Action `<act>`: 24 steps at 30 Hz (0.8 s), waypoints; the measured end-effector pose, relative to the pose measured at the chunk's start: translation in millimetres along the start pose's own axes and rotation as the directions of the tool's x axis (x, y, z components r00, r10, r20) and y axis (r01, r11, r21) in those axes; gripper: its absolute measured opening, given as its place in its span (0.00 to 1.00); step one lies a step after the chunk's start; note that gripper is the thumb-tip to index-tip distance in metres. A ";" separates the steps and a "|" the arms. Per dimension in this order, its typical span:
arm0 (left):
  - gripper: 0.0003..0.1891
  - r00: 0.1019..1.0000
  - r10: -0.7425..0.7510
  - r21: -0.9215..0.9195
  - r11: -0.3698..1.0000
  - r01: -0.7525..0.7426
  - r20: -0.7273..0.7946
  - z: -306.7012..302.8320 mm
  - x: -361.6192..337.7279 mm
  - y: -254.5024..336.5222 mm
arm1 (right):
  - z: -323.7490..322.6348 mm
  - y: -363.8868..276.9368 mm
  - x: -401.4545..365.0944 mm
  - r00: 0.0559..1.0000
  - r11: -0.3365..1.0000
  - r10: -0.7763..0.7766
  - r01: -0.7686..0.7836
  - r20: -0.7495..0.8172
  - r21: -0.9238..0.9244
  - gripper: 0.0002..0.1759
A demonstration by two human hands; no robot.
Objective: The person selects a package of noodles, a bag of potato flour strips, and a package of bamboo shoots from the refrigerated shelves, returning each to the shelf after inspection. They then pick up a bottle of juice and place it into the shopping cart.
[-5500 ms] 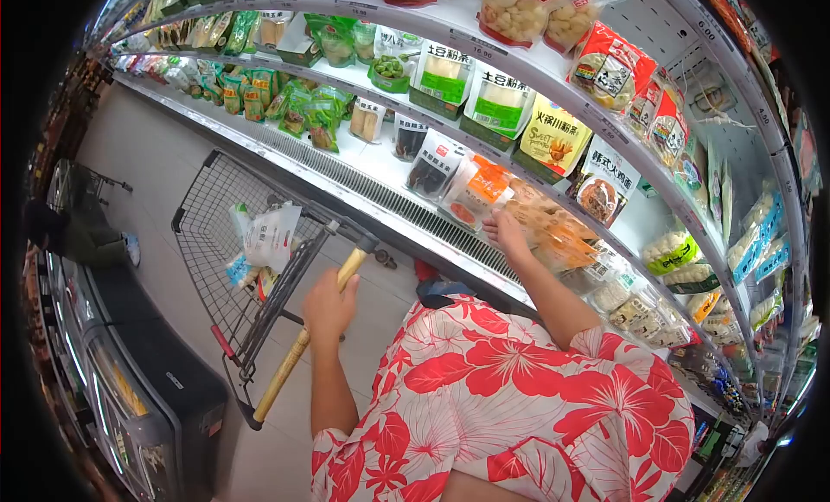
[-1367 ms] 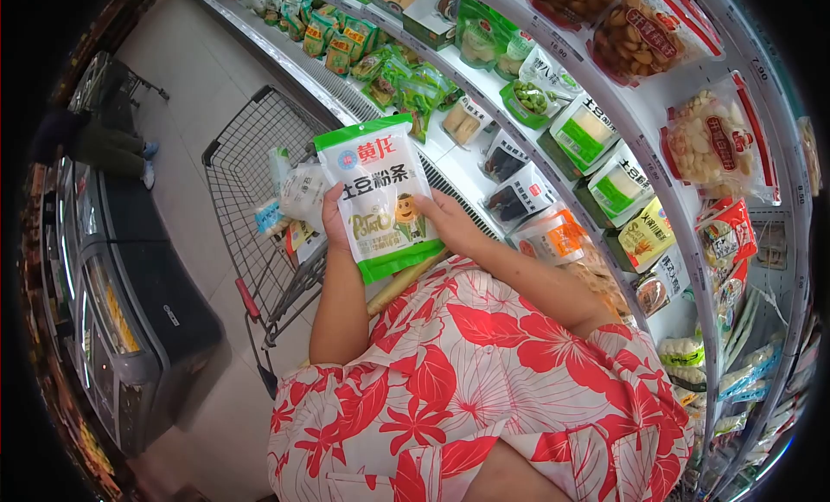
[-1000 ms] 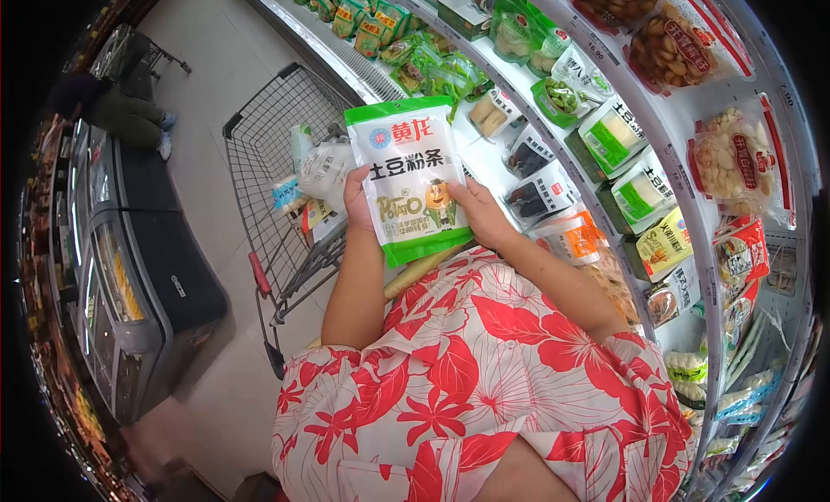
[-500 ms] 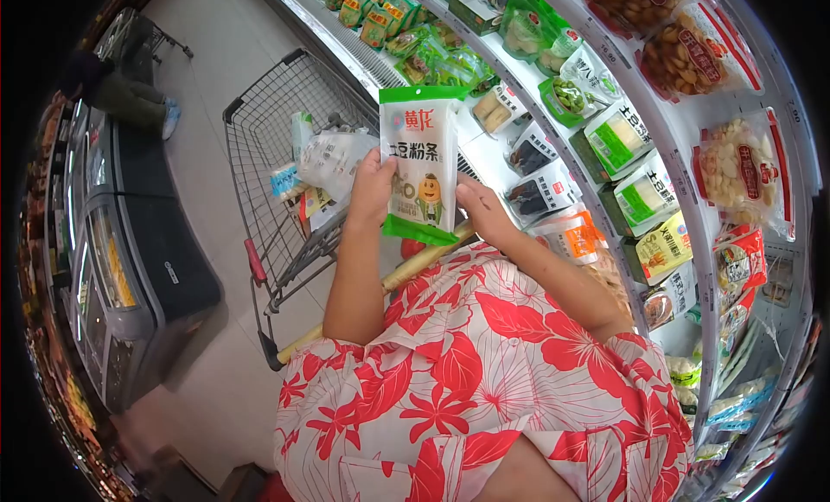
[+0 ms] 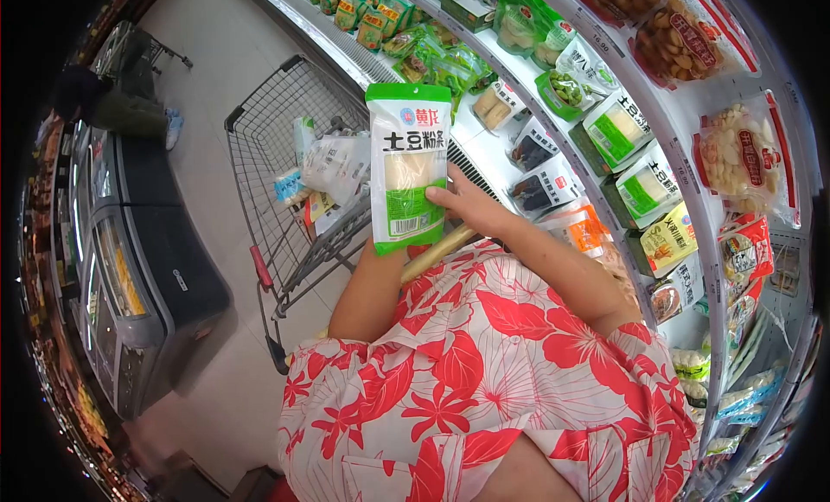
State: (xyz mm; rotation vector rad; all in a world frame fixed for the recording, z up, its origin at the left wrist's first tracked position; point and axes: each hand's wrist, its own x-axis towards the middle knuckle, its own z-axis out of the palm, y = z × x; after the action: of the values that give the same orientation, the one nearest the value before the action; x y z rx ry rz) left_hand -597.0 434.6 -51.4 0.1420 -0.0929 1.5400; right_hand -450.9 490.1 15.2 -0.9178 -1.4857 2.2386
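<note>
A green and white bag of potato noodles (image 5: 408,169) is held upright before me, its clear window and barcode facing me. My right hand (image 5: 471,206) is closed on its right edge, thumb pressed over the front. My left forearm (image 5: 367,286) runs up behind the bag's lower end; the hand is hidden there and its fingers do not show. Beyond the bag stands a wire shopping cart (image 5: 251,165) holding a clear plastic bag (image 5: 333,169) and several packets.
On my right, curved shelves carry several matching noodle bags (image 5: 618,132), dark packets (image 5: 545,189) and bags of nuts (image 5: 692,39). Dark freezer cases (image 5: 177,268) line the left side. A person's legs (image 5: 130,113) show at the upper left, near another cart (image 5: 160,48).
The noodle bag has been turned over: the cartoon side faced me before, the window and barcode side now. My left hand has gone out of sight behind it; my right thumb now lies on the front.
</note>
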 end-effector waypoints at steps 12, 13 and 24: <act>0.34 0.951 0.219 0.284 0.947 -0.153 -0.217 57.1 3.8 22.4 | -14.8 21.6 -6.4 0.997 0.886 -0.071 0.050 0.029 0.461 0.08; 0.34 0.943 0.238 0.311 0.937 -0.160 -0.232 60.0 3.5 25.0 | -15.6 22.7 -6.1 0.996 0.875 -0.085 0.073 0.005 0.479 0.07; 0.28 0.963 0.135 0.375 0.926 -0.038 -0.235 33.9 -14.8 45.0 | -20.0 19.1 -12.6 0.997 0.777 -0.079 0.075 -0.022 0.625 0.10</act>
State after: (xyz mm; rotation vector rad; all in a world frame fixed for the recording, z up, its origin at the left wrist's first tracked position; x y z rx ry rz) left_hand -641.5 416.0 -18.7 0.2358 0.4039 1.6404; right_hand -426.5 489.2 -2.9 -0.6119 -0.6514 2.4173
